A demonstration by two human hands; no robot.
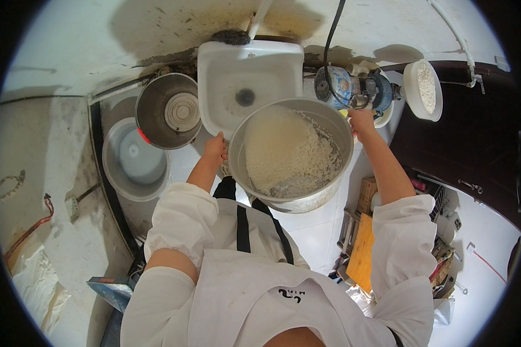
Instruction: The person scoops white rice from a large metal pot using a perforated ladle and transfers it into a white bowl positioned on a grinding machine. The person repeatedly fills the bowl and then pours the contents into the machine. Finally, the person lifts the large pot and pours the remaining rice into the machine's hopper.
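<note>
A large metal pot point(306, 204) is tilted in front of me, its far rim overlapping the near right corner of a white sink point(212, 82). Pale grains that look like rice point(301, 167) lie inside, under cloudy water gathered toward the far left side. My left hand point(215, 149) grips the pot at its left side, where the fingers cover the handle. On the opposite side, my right hand point(361, 123) is closed at the right handle, which is mostly hidden. The sink's basin shows a dark drain point(245, 97).
Left of the sink stand a deep metal pot point(150, 110) and a pale plastic tub point(111, 167). A blue motor-driven machine point(335, 86) sits to the right, with a white bowl of grain point(437, 97) at its end. A dark brown surface point(456, 143) extends beyond it.
</note>
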